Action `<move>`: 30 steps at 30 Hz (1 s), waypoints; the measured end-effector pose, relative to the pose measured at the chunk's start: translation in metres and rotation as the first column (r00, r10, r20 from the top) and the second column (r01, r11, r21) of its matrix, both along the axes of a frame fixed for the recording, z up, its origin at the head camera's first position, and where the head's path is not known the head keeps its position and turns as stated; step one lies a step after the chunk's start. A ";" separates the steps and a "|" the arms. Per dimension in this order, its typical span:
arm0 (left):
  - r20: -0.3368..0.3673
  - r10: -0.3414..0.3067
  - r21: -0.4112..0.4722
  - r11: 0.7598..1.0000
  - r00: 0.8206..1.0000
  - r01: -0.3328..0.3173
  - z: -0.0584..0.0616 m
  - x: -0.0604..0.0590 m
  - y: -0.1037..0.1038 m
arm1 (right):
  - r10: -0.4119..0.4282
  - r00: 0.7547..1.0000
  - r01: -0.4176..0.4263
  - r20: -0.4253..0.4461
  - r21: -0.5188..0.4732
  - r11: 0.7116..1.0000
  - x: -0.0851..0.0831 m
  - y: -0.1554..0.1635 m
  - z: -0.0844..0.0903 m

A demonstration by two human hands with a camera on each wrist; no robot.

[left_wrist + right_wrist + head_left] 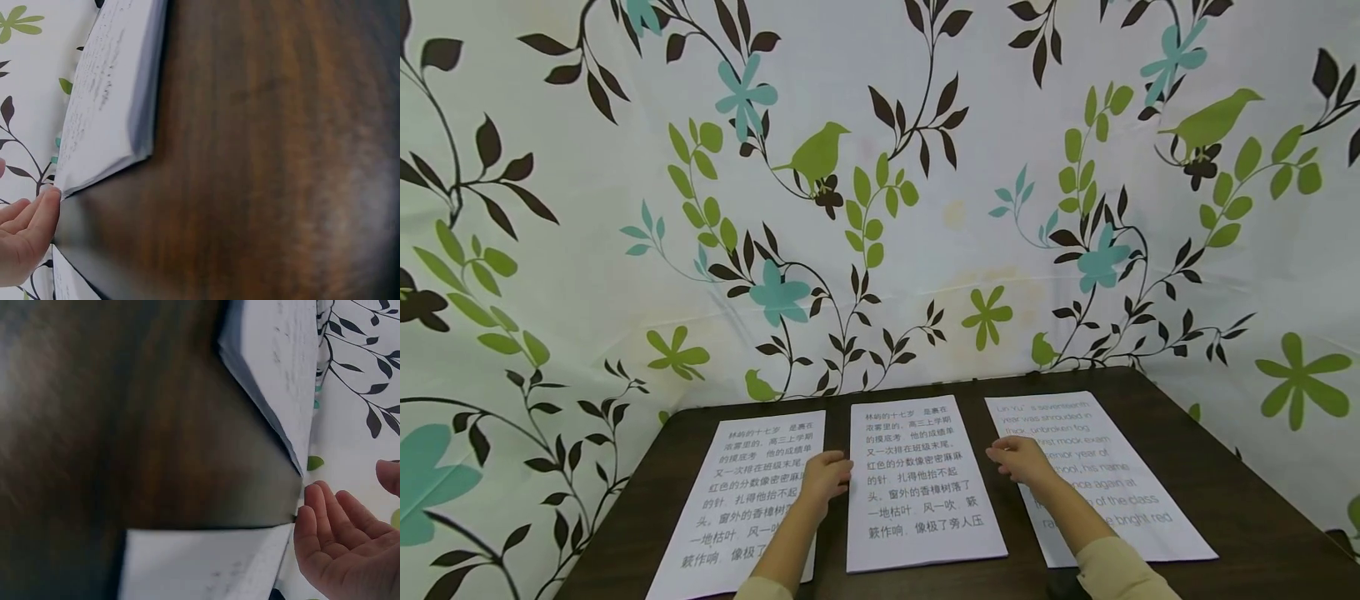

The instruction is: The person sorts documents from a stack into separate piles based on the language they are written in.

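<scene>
Three stacks of white printed paper lie side by side. The left stack [741, 492] and the middle stack [917, 492] carry Chinese characters; the right stack [1120, 475] has English text. My left hand [827, 475] reaches between the left and middle stacks, its fingertips right at the middle stack's left edge. In the left wrist view, that hand [28, 231] has extended fingers at a paper corner. Beyond the middle stack's right edge is my right hand [1026, 462], overlapping the right stack's text. The right wrist view shows this hand [350, 544] with loosely bent fingers and nothing in it.
The stacks rest on a dark brown wooden table [647, 483]. Behind it hangs a white cloth [895, 242] printed with birds, leaves and flowers, which also spans both sides. A strip of bare wood separates the middle and right stacks.
</scene>
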State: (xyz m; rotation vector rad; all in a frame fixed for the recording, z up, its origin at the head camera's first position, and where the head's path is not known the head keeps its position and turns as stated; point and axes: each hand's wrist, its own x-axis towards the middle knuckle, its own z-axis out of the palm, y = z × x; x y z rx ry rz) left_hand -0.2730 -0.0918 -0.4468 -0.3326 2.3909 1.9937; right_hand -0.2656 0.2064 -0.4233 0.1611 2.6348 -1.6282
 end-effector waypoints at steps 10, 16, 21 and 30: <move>0.016 0.006 -0.027 1.000 1.000 -0.006 -0.008 0.004 -0.001 | 0.027 0.997 -0.027 0.074 -0.002 1.000 0.008 -0.011 -0.016; 0.012 -0.009 -0.017 1.000 1.000 0.009 -0.008 0.005 -0.001 | 0.057 0.996 -0.056 0.069 -0.011 0.998 0.009 -0.016 -0.016; 0.008 -0.028 -0.006 1.000 1.000 0.028 -0.005 0.006 -0.001 | 0.056 0.995 -0.056 0.081 0.004 0.998 0.008 -0.018 -0.014; 0.003 -0.032 -0.042 0.999 0.999 0.033 -0.001 0.006 0.001 | 0.105 0.992 -0.107 0.065 0.034 0.994 0.008 -0.020 -0.011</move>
